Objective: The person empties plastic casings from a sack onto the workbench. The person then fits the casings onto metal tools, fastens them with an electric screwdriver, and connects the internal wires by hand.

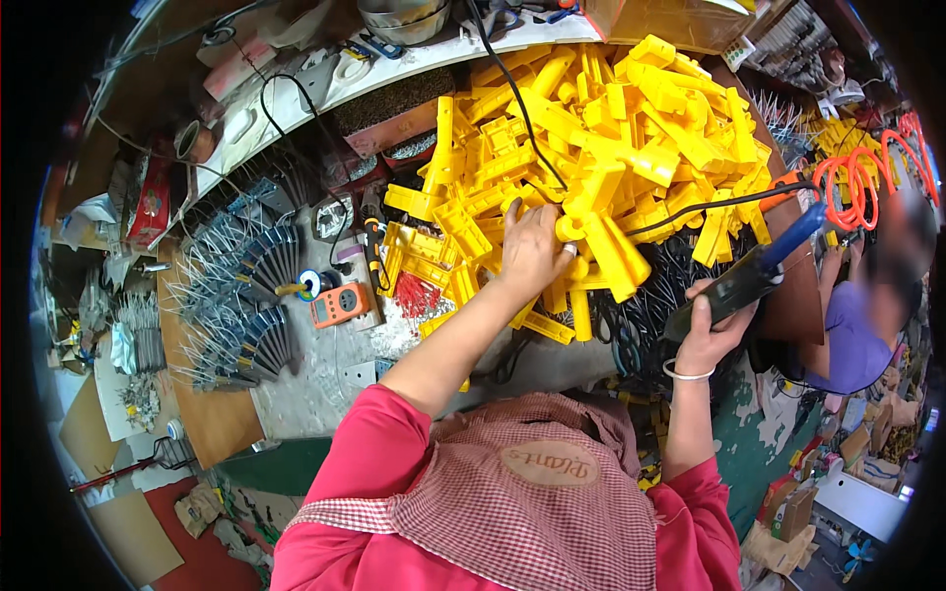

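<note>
My left hand, with a ring on one finger, reaches into a large heap of yellow plastic parts. Its fingers look spread against the pieces, though some tips are hidden among them. Right beside its ring lies a yellow part with a rounded tube end. On the right, my right hand is closed around the lower end of a dark, flat, oblong object. That object is tilted, and something blue shows at its upper end; its exact kind cannot be made out.
Black cables lie bunched under the heap, and a black cord hangs across it. An orange multimeter and bundled wire leads are at left. A coiled orange cord and another person are at right.
</note>
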Demonstrator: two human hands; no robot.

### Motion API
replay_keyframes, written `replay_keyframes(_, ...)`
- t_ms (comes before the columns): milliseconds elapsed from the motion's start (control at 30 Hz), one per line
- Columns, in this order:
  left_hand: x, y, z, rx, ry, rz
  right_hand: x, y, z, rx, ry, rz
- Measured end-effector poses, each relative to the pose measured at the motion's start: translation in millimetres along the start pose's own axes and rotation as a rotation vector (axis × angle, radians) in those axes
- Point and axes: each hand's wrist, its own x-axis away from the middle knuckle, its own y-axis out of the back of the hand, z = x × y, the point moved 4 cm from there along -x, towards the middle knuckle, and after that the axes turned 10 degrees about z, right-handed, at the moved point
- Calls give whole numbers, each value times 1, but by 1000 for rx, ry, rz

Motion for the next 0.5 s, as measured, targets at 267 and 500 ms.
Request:
replay_keyframes(267,-25,24,-28,422,247,-291,-70,-19,33,-157,-37,-196)
replay_keyframes(500,-40,60,-39,182,94,-266,-104,-5,50,-338,170,-272)
